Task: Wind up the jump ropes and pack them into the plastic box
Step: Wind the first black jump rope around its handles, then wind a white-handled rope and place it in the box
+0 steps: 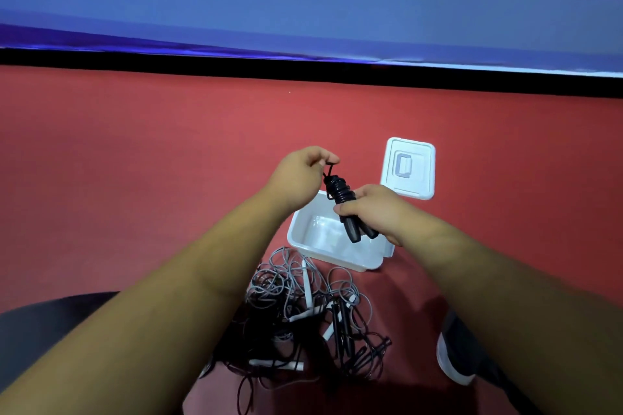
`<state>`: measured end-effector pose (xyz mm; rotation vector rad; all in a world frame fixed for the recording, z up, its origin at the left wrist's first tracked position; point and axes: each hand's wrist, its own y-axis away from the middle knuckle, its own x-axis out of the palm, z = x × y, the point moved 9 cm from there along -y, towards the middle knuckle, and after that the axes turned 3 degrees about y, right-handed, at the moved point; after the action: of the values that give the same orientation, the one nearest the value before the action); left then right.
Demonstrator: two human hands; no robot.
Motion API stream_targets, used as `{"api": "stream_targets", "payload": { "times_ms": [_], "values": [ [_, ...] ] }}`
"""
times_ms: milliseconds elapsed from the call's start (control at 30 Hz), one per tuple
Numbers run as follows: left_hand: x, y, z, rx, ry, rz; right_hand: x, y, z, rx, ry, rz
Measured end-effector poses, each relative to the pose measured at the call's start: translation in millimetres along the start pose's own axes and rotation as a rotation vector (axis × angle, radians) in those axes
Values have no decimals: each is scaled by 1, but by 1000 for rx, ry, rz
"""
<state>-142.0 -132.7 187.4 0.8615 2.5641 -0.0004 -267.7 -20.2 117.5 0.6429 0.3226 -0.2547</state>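
Note:
A black jump rope (341, 194) is wound round its two handles and held above the open white plastic box (303, 229). My right hand (377, 209) grips the handles, whose lower ends point down into the box. My left hand (300, 175) pinches the loose end loop of the cord at the top of the bundle. The box looks empty inside. A tangled heap of grey and black jump ropes (303, 310) with white and black handles lies on the red floor just in front of the box.
The box's white lid (409, 167) lies on the floor behind and right of the box. A dark shoe (455, 347) is at the right of the heap. A dark round shape (40, 330) sits at the lower left. A blue wall banner (303, 10) runs along the far edge.

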Motion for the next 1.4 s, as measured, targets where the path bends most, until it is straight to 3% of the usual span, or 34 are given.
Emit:
{"api": "stream_targets", "payload": {
  "times_ms": [200,367,633,867,1100,1267,1400],
  "values": [
    [2,-29,85,-197,74,-38,29,-74,-48,146,-14,-46],
    [8,-36,170,-436,98,37,69,-128,-101,265,-135,3],
    [11,-31,258,-624,133,39,109,-193,-172,378,-162,14],
    [12,-28,288,-707,214,9,127,-195,-176,462,-363,32],
    [9,-11,287,-717,197,-11,96,-173,-154,374,-434,-4],
    [16,20,285,-741,31,6,87,-124,-127,313,-383,4],
    [43,51,288,-682,-201,207,111,-89,-135,341,-355,78]
  ]
}}
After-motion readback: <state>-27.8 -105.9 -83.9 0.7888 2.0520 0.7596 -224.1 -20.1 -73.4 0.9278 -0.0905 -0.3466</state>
